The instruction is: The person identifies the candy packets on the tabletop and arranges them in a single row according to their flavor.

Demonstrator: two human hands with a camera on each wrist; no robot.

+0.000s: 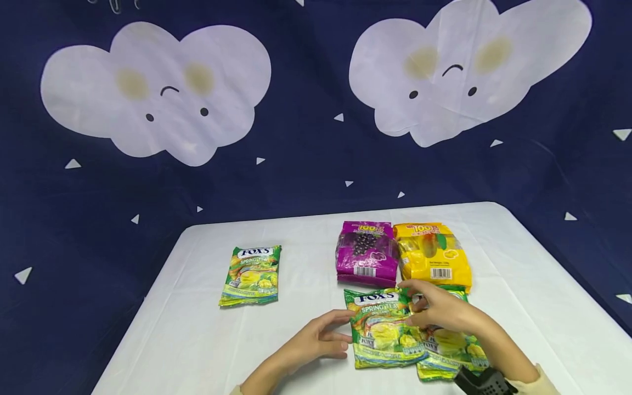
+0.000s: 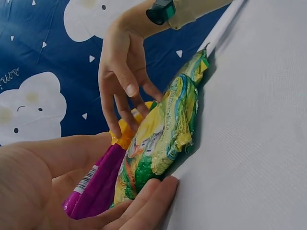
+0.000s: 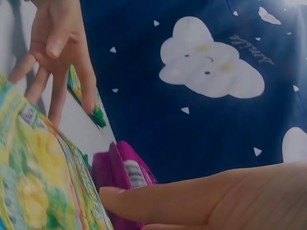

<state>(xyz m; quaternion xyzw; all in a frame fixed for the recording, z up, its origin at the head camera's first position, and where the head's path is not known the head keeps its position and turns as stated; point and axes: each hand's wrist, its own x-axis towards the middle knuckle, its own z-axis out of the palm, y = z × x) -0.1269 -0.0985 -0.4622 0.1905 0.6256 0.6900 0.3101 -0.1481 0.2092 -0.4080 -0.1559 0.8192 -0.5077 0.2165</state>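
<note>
Steadying the central Fox's bag (image 1: 382, 334) goes best with light, even pressure at both edges; the film looks soft, so a hard squeeze could buckle it. The left hand (image 1: 318, 337) sits at its 9 o'clock edge, fingers spread; the right hand (image 1: 439, 308) reaches in from 2 o'clock, fingers loosely bent, pinching nothing that I can see. Care is wise at 3 o'clock, where the bag appears to overlap a second green bag (image 1: 444, 343) and could drag it. "FOX'S" and "SPRING TEA" read on the central bag and on another bag (image 1: 252, 277) at 10 o'clock. "100" shows on the purple pack (image 1: 362, 258) at 12 and the yellow pack (image 1: 432, 255) at 1, both barcoded; finer print is illegible.
</note>
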